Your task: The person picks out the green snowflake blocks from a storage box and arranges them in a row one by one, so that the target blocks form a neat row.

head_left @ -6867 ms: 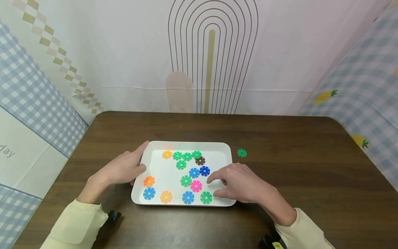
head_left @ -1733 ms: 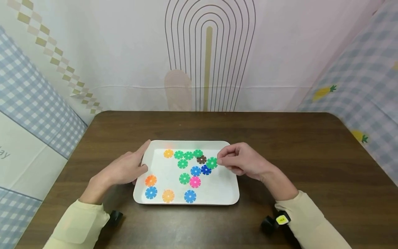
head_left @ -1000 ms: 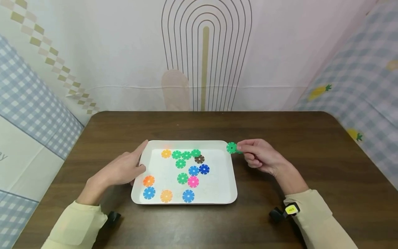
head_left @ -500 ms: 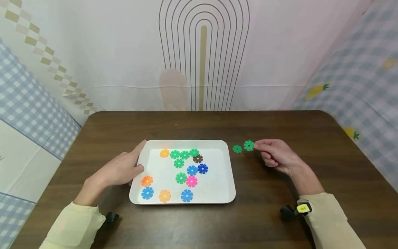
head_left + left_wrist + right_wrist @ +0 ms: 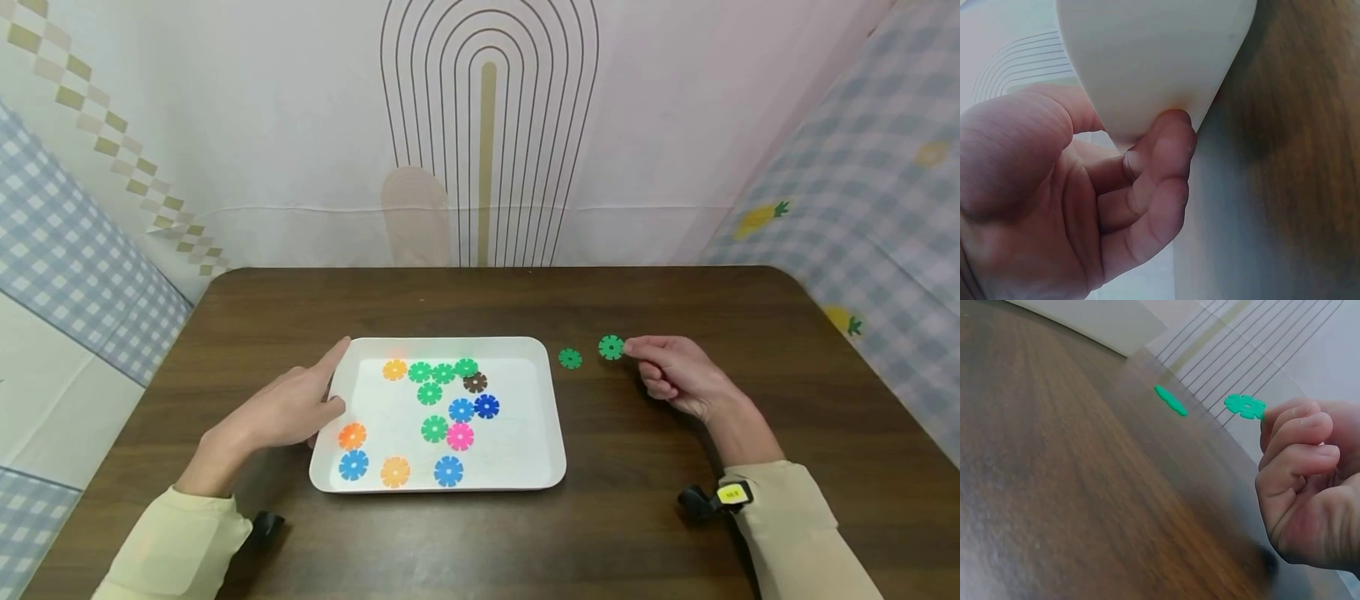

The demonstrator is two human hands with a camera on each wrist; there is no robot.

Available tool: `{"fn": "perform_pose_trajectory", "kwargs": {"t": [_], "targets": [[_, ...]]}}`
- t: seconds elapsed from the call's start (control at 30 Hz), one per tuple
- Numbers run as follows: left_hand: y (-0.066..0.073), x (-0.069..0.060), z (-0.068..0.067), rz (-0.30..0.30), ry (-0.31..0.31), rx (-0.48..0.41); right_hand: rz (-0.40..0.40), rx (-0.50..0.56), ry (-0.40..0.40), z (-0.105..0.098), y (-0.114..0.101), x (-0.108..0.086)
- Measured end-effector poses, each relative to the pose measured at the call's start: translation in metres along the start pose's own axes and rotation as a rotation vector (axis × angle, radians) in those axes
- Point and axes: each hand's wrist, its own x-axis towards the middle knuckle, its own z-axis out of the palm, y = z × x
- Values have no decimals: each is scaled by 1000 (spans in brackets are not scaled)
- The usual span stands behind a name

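I've carried a green notched plastic disc (image 5: pixel 612 342) off the white rectangular tray (image 5: pixel 517 462), leaving five green ones (image 5: pixel 430 389) there; my right hand (image 5: pixel 678 372) pinches it over the brown wooden table (image 5: pixel 637 525), my left hand (image 5: pixel 288 408) grips the tray.

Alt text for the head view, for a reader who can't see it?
A right hand pinches a green notched plastic disc over a dark brown wood-grain table, right of a second green disc lying there. The left hand grips the left edge of a white rectangular tray holding scattered multicoloured notched discs.
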Motion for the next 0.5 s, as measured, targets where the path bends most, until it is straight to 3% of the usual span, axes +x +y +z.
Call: {"fn": "perform_pose_trajectory", "kwargs": {"t": [0.33, 0.5], "targets": [[1, 1, 0, -7, 8, 18, 6, -30, -6, 4, -1, 5], [0, 0, 1, -4, 4, 13, 12, -122, 10, 7, -2, 8]]}}
